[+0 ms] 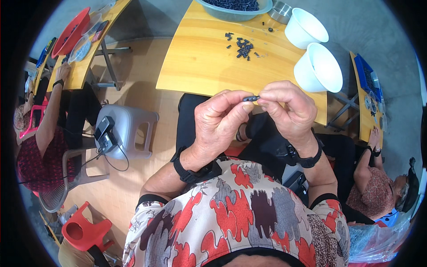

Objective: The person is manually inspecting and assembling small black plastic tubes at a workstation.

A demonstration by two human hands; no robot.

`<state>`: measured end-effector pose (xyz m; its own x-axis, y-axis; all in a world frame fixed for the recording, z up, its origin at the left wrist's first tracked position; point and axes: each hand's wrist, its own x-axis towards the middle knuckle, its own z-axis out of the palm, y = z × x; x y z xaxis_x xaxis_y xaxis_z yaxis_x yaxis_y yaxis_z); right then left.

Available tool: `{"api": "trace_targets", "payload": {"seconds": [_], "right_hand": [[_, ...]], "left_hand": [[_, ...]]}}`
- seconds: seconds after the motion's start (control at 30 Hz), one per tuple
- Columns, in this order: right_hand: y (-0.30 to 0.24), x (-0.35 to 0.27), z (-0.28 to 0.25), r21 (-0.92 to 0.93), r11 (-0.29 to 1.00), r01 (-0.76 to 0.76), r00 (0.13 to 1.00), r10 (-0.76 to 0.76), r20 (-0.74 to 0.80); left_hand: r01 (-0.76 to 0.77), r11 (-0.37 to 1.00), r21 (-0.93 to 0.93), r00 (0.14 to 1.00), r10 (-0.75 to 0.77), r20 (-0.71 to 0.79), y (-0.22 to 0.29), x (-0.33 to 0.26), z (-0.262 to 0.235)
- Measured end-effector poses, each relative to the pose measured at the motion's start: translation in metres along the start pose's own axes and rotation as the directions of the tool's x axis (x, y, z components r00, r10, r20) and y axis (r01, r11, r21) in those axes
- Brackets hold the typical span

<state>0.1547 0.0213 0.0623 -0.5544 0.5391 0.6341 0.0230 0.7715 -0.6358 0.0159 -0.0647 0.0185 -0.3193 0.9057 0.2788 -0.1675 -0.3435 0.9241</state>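
Between my two hands, just off the table's near edge, is a small black cylindrical part (250, 99). The thumb and forefinger of my left hand (223, 116) pinch its left end. At its right end my right hand (289, 109) closes thumb and fingers on the tip; whether that tip is a separate piece cannot be made out. A loose pile of similar black parts (243, 48) lies on the yellow wooden table (191, 58) beyond my hands.
A clear tub (218, 12) full of black parts and a metal bowl (281, 12) stand at the far edge. Two white buckets (304, 66) are at the right. A grey stool (129, 129) with a black device (106, 133) is at left. Other people sit at side tables.
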Motion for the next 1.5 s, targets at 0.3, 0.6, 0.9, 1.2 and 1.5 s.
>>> {"api": "trace_targets", "payload": {"seconds": [0.3,0.6,0.9,1.2,1.5], "right_hand": [[-0.005,-0.005,0.002,0.239,0.944,-0.229,0.973,0.221,0.059],[0.002,-0.019,0.015,-0.010,1.000,0.013,0.989,-0.014,-0.150],[0.019,-0.041,0.030,-0.175,0.976,0.132,0.973,-0.161,-0.163],[0.029,-0.041,0.036,-0.153,0.987,0.050,0.973,-0.083,-0.216],[0.030,-0.037,0.039,-0.140,0.990,0.034,0.956,-0.073,-0.286]], "left_hand": [[-0.034,0.999,-0.039,0.999,0.034,0.003,0.002,0.001,0.002],[0.065,0.982,-0.175,0.998,-0.065,0.006,0.005,0.003,0.003],[0.337,0.912,-0.235,0.939,-0.307,0.153,0.003,0.007,0.002],[0.337,0.911,-0.239,0.937,-0.300,0.178,-0.002,0.013,0.002],[0.336,0.926,-0.172,0.939,-0.315,0.138,-0.005,0.012,0.008]]}}
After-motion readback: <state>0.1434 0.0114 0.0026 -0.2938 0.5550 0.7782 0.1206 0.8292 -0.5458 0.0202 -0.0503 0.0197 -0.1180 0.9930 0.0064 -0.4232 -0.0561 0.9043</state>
